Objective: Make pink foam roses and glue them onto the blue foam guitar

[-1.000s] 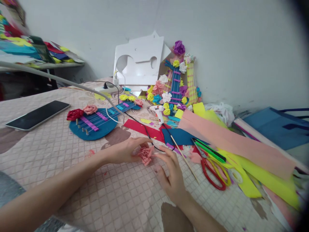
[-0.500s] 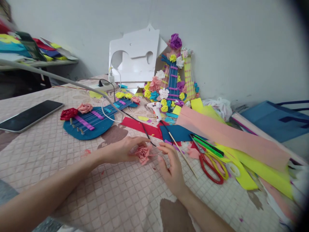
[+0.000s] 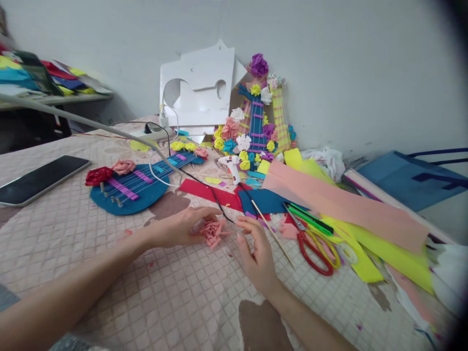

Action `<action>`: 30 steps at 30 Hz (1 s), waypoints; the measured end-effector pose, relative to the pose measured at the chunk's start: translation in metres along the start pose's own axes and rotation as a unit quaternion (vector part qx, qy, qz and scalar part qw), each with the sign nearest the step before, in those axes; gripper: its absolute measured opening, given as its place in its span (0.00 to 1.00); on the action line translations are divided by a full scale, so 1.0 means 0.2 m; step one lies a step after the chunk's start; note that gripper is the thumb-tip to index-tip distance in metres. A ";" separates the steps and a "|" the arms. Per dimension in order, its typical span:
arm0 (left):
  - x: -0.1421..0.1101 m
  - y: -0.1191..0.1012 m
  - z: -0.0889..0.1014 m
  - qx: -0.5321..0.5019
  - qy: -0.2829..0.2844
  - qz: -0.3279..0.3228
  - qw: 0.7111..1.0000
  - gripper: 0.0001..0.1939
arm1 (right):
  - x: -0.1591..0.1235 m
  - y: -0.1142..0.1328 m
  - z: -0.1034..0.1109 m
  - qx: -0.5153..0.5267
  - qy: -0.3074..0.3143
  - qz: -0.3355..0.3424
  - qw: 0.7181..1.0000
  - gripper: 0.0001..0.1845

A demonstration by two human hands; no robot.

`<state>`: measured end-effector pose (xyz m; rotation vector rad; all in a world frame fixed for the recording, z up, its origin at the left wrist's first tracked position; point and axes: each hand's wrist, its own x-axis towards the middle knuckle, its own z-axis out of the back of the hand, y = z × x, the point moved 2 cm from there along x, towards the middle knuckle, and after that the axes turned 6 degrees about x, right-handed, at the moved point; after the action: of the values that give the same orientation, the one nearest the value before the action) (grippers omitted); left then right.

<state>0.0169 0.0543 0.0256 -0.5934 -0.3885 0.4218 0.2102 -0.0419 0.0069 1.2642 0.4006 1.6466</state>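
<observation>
Gridded tablecloth; hands flanking; layered, crumpled pink flower (left holding).

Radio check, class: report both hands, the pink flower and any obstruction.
Left hand holds pink flower at its left edge. Right hand open alongside, nothing visible in it. Black cable just beyond, near right hand.

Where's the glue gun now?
In the head view, the glue gun sits near the centre, beyond the red strip and in front of the flower-covered guitars.
</observation>
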 end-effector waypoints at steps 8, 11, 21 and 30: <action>0.00 -0.02 0.02 0.010 0.014 0.006 1.000 0.24 | 0.00 -0.01 0.00 0.004 0.009 -0.009 1.000 0.12; 0.01 -0.03 0.03 0.016 0.019 -0.001 1.000 0.23 | 0.00 -0.01 0.00 0.006 0.011 -0.012 1.000 0.12; 0.00 -0.01 0.03 0.027 0.017 -0.008 0.999 0.26 | 0.00 -0.01 0.01 0.000 0.008 -0.012 1.000 0.13; 0.00 0.01 0.02 0.065 0.016 -0.014 0.998 0.25 | 0.00 -0.04 -0.03 -0.060 0.041 -0.032 0.997 0.12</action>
<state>0.0149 0.0576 0.0272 -0.4673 -0.3349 0.4073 0.2088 -0.0355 -0.0013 1.0874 0.3824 1.6481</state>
